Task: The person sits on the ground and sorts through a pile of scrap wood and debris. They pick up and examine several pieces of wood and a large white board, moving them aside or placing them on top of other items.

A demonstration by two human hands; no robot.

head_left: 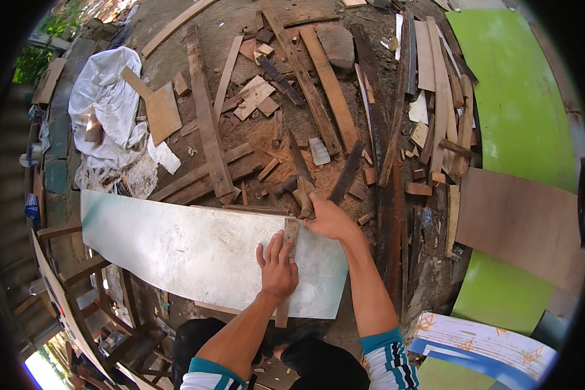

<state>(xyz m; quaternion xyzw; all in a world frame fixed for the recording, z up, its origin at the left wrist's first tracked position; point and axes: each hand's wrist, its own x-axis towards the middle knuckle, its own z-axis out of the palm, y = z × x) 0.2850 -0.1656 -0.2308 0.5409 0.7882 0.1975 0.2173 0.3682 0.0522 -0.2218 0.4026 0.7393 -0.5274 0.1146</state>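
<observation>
A thin, pale metal sheet (175,240) lies across in front of me, its ends curving in the fisheye picture. Across its right part runs a narrow wooden strip (291,227), which sticks out past the near edge. My left hand (279,270) lies on the strip and the sheet, fingers stretched out and slightly apart. At the sheet's far edge, my right hand (328,218) is closed round a wooden-handled tool (303,194). A dark, tapering part seems to extend from it, away from me; its exact kind is unclear. Part of the handle is hidden by my fingers.
Scrap boards (208,117) and offcuts litter the dirt floor beyond the sheet. A white sack (104,97) lies at the far left, above a wooden frame (110,292). Green panels (513,97) and a brown board (520,227) line the right side.
</observation>
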